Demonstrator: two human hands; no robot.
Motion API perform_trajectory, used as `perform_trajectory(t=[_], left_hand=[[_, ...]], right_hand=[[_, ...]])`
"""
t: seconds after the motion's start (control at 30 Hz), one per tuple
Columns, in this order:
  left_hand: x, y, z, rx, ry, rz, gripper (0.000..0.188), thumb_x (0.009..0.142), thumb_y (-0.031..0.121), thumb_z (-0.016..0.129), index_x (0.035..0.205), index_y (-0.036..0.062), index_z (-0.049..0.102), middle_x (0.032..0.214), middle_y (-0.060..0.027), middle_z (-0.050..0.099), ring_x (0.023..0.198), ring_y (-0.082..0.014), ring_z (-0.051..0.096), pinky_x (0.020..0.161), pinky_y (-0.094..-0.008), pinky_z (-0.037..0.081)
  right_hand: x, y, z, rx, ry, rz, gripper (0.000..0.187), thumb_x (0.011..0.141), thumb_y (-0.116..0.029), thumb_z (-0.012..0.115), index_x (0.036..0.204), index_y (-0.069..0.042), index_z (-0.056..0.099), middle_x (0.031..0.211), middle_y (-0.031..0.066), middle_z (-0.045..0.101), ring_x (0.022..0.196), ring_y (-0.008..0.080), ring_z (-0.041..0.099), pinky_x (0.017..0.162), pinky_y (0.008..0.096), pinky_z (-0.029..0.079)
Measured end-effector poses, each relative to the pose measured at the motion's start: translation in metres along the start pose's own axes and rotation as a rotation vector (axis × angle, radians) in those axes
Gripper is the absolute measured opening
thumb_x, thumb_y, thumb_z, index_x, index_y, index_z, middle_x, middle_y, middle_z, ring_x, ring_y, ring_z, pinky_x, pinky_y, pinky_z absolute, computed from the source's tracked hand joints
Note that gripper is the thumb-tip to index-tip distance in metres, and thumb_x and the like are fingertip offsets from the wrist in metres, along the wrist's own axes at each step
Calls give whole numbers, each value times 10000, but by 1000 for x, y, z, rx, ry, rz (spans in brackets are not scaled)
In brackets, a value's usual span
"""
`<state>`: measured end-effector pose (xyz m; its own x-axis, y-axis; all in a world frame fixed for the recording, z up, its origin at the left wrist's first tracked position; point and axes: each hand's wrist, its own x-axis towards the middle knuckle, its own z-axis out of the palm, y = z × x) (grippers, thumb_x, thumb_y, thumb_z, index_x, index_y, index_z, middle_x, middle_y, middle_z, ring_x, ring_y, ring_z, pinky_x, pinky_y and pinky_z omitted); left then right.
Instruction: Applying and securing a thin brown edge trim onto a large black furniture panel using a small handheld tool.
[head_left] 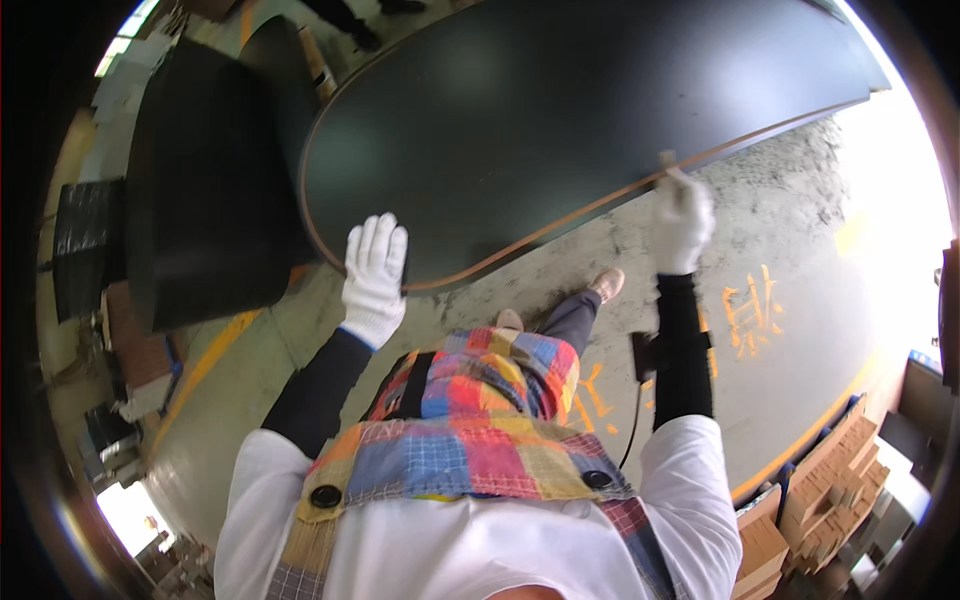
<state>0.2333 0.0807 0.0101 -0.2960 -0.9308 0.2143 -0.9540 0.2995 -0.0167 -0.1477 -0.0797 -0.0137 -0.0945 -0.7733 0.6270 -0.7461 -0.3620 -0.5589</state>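
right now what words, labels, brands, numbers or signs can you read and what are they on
Floor: large yellow painted characters, partly hidden by the right forearm; I won't copy their wording.
Brown cartons: any print is too small to read.
Dark panel: no lettering I can make out.

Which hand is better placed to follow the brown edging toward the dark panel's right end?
Probably your right hand: it's at the brown edging, nearer that end, while your left hand lies open at the rounded end of the dark panel.
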Motion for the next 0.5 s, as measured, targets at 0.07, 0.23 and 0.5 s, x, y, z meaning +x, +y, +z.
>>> perform_trajectory(t=[0.07,0.23,0.5], left_hand=[[-2,-2,1,7,11,1,775,721,26,576,1457,9,333,1517,-183,335,1420,-379,303,1181,-527,223],[-7,-4,-5,-15,-48,-11,802,698,15,561,1461,-19,317,1523,-212,319,1425,-398,281,1186,-528,202],[-13,-3,-10,8,-70,-23,923,651,5,601,1500,3,240,1539,-217,278,1434,-415,261,1191,-541,182]], right_hand=[[-27,-48,1,186,-219,-117,311,731,-54,646,1037,-109,652,871,80,638,824,276,625,698,382,503],[-38,-91,6,251,-557,55,202,807,-42,663,1008,-61,663,876,147,639,838,357,628,718,435,504],[44,44,2,51,10,171,59,867,-51,682,923,-33,679,871,113,657,817,262,642,738,354,513]])
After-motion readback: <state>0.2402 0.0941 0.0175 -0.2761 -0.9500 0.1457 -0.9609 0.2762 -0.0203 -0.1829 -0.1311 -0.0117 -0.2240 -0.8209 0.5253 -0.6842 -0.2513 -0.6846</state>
